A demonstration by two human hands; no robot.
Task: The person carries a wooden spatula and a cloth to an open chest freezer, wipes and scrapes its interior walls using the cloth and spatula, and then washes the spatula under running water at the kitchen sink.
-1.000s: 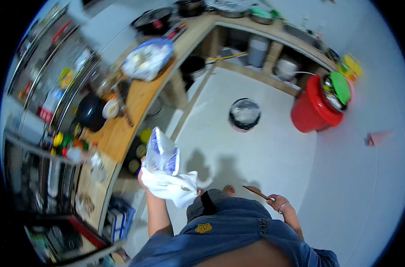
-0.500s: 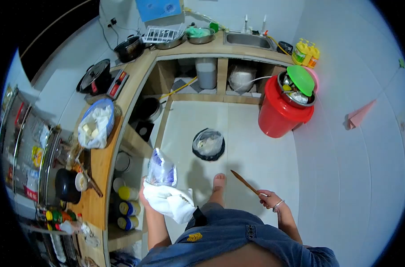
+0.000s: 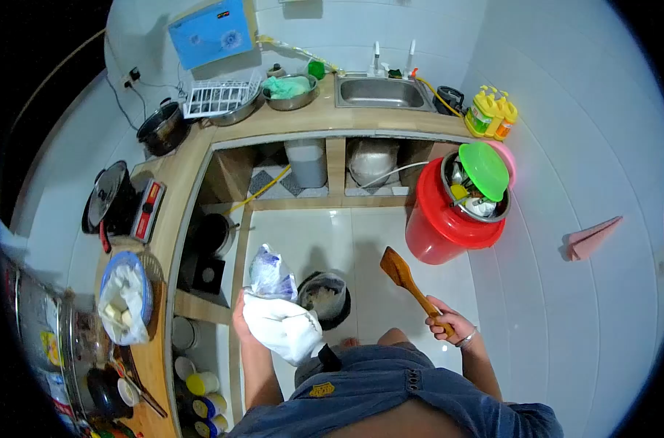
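My left hand (image 3: 241,320) is closed on a white cloth (image 3: 281,325), mostly hidden beneath it. A clear plastic bag with purple print (image 3: 271,274) rises from the top of the cloth, held with it. My right hand (image 3: 451,321) grips the handle of a wooden spatula (image 3: 401,276), whose flat blade points up and to the left. Between the two hands, on the floor, stands a black bin with a plastic liner (image 3: 325,298) that has some pale waste inside.
A red bucket (image 3: 449,219) carries a metal bowl of utensils and a green basket (image 3: 484,171). Along the counter are a sink (image 3: 385,93), a lidded pot (image 3: 107,201), a portable stove (image 3: 148,210) and a blue bowl with a bag (image 3: 127,296). Yellow bottles (image 3: 485,113) stand right of the sink.
The view has swung toward the sink, and the bin and counter now appear nearer. The spatula has turned so that its broad face shows. Both hands keep their hold.
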